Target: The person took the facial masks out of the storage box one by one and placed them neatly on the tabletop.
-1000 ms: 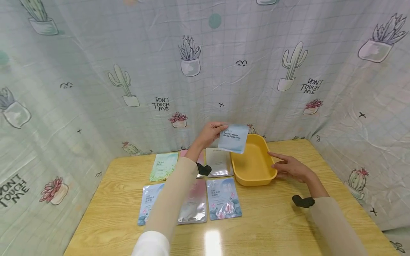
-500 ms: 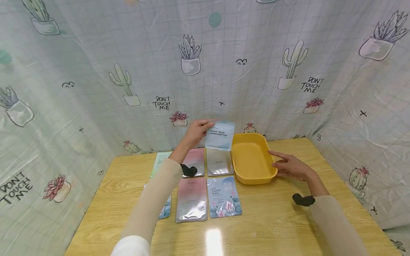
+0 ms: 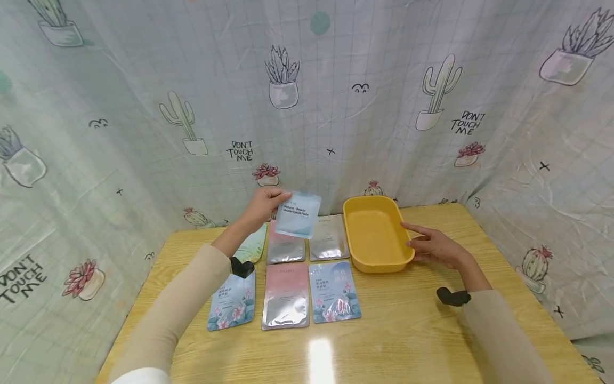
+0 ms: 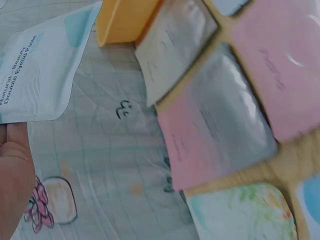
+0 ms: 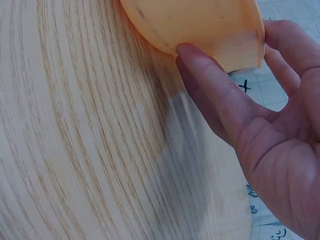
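Observation:
My left hand [image 3: 265, 207] pinches a pale blue double eyelid paste packet [image 3: 298, 216] by its upper left corner. The packet hangs in the air above the back row of sachets, partly over a pink sachet [image 3: 286, 249] and a silver sachet [image 3: 328, 242]. In the left wrist view the same packet [image 4: 45, 65] shows its printed front, with the thumb below it. My right hand [image 3: 437, 249] rests against the right wall of a yellow plastic bin [image 3: 379, 234]. Its fingers are fairly straight and touch the outside of the wall, as the right wrist view also shows.
Flat on the wooden table [image 3: 393, 330] lie a green sachet [image 3: 252, 245], a blue floral sachet [image 3: 232, 304], a larger pink sachet [image 3: 286, 298] and another blue floral sachet [image 3: 334, 293]. Behind the table hangs a cactus-print curtain [image 3: 307, 117].
My left hand has carried the packet leftward, away from over the bin, and slightly lower at the end. The right hand has stayed at the bin's side.

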Demonstrator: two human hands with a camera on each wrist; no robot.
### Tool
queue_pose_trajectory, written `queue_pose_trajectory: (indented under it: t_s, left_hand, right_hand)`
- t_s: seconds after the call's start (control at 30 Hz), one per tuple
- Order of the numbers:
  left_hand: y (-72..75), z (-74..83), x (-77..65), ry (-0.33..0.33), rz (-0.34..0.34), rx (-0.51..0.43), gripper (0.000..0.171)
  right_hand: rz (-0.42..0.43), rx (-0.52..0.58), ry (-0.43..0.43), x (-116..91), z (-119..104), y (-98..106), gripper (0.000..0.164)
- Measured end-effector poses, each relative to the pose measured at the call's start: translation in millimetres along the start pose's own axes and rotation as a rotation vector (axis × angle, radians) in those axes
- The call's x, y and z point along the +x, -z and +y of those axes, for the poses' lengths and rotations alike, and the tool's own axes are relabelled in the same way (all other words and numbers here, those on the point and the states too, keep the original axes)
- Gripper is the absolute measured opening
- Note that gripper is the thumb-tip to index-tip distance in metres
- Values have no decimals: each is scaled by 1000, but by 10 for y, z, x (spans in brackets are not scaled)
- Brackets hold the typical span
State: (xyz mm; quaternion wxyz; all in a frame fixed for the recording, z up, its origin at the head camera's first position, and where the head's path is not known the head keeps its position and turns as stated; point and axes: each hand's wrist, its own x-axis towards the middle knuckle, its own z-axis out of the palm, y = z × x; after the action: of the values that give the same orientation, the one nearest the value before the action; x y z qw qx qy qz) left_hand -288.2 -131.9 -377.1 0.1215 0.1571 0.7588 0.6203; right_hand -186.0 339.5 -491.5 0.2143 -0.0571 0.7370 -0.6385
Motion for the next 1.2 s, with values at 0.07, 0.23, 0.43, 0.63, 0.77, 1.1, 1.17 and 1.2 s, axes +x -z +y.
queue_pose_trajectory:
  t_s: [0.07,0.23,0.43,0.63,0.77,1.1,1.17,1.2]
  left_hand:
    - [81,-25,-106,35,9,17,33]
    - [238,-55,-414,118,45,58,37]
    - [440,-9,-818,189,80,42,43]
    - [629,-80,-1258,280,84,12,48]
    - [716,-213,-1556,357,87,-42,51]
    - [791,-773,-2311,551,54,-213,53]
    - [793,-888,-2448,583,44,-256,51]
    - [789,-945,-2516,598,41,-274,49]
  right_hand:
    - [-1,5,-3,5,7,2,74]
    - [3,-2,-4,11,9,2,74]
    - [-4,-15,-3,28,4,4,74]
    - [5,-29,-9,50,-19,15,74]
    - [7,-18,-10,40,-53,25,74]
    - [-6,16,-16,41,-51,9,74]
    - [-12,21,-11,49,-37,6,74]
    - [-14,22,-7,53,-31,5,74]
